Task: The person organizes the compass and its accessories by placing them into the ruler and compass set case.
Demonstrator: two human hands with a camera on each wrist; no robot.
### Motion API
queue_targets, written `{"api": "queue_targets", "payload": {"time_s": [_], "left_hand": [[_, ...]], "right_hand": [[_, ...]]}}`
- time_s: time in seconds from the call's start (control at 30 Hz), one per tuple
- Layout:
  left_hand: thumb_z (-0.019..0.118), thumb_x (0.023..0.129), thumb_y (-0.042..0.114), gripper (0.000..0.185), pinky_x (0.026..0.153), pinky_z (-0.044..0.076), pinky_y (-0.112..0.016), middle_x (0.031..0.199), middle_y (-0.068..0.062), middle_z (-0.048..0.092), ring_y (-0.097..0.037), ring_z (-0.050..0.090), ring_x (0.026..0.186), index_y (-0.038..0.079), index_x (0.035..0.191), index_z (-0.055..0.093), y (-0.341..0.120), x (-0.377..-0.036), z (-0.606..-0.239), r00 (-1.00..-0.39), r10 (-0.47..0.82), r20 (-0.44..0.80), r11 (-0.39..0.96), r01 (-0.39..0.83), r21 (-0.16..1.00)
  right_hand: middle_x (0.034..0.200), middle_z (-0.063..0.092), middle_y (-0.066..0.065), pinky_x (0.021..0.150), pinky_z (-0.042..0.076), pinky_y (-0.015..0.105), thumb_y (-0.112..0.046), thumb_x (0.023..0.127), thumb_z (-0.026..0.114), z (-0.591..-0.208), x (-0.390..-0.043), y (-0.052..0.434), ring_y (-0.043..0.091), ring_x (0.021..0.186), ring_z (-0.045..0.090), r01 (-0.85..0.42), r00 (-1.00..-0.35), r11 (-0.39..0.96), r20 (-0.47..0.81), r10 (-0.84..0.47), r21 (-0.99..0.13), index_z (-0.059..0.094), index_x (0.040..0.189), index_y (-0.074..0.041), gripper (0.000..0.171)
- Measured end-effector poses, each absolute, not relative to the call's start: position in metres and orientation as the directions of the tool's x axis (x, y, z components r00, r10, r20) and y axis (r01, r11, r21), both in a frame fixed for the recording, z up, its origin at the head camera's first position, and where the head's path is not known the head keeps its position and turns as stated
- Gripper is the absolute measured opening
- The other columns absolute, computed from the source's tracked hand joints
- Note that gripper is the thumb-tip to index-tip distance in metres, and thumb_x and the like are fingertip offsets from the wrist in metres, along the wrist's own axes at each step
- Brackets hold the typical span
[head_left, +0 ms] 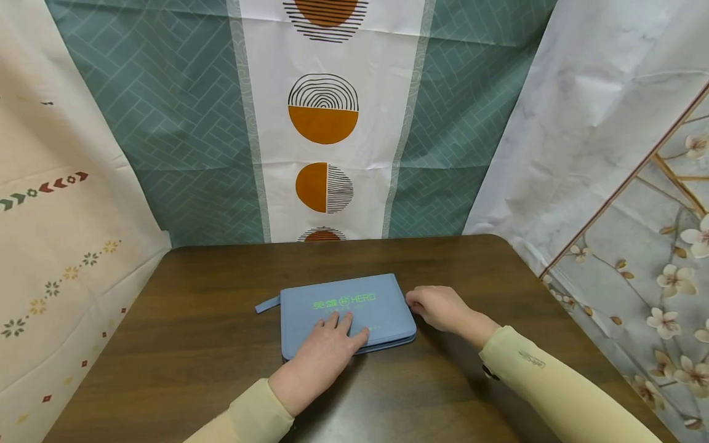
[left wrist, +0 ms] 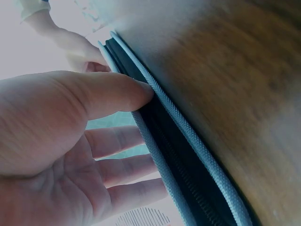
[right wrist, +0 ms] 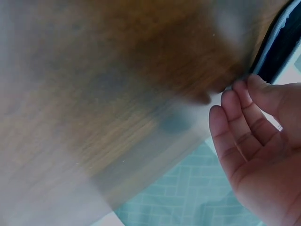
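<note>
The blue zip case (head_left: 346,314) is laid flat mid-counter (head_left: 194,332). Its near left cover is pressed by the left hand (head_left: 324,354), fingers straight. Its right corner is pinched by the right hand (head_left: 437,307), fingers curled.

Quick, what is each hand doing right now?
Left hand: open, fingers flat on the blue zip case.
Right hand: fingertips pinch something small at the case's right corner, probably the zipper pull.

The head camera looked forward and down across the counter (head_left: 221,320). Both wrist cameras sat close, level with its surface, sharing the blue case (head_left: 346,314) edge.
</note>
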State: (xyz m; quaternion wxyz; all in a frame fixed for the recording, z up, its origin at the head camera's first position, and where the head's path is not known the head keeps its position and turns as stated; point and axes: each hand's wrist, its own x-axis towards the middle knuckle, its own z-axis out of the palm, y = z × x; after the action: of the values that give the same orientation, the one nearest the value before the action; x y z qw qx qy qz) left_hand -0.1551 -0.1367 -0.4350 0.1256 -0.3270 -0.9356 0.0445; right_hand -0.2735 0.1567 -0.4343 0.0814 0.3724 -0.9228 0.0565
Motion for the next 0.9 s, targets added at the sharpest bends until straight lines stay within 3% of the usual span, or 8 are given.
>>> {"api": "queue_targets", "payload": {"time_s": [0.47,0.9], "left_hand": [[0.09,0.092,0.009,0.052,0.089,0.062,-0.056,0.141,-0.024,0.067,-0.045,0.068,0.124,0.021,0.139,0.071,-0.14,-0.153,-0.434,-0.74,0.63,0.237,0.777,0.606,-0.173],[0.086,0.095,0.006,0.05,0.088,0.062,-0.055,0.141,-0.023,0.067,-0.044,0.067,0.124,0.022,0.14,0.071,-0.142,-0.153,-0.435,-0.729,0.639,0.244,0.769,0.612,-0.185]], "right_hand": [[0.082,0.058,-0.011,0.066,0.046,0.031,0.002,0.094,0.082,-0.435,-0.247,0.168,0.007,0.071,0.047,-0.741,-0.669,0.665,0.19,-0.719,-0.09,0.065,0.086,-0.021,0.03],[0.08,0.054,-0.013,0.064,0.045,0.03,-0.002,0.092,0.086,-0.434,-0.225,0.172,0.004,0.07,0.047,-0.749,-0.66,0.654,0.195,-0.725,-0.102,0.062,0.084,-0.022,0.033]]}}
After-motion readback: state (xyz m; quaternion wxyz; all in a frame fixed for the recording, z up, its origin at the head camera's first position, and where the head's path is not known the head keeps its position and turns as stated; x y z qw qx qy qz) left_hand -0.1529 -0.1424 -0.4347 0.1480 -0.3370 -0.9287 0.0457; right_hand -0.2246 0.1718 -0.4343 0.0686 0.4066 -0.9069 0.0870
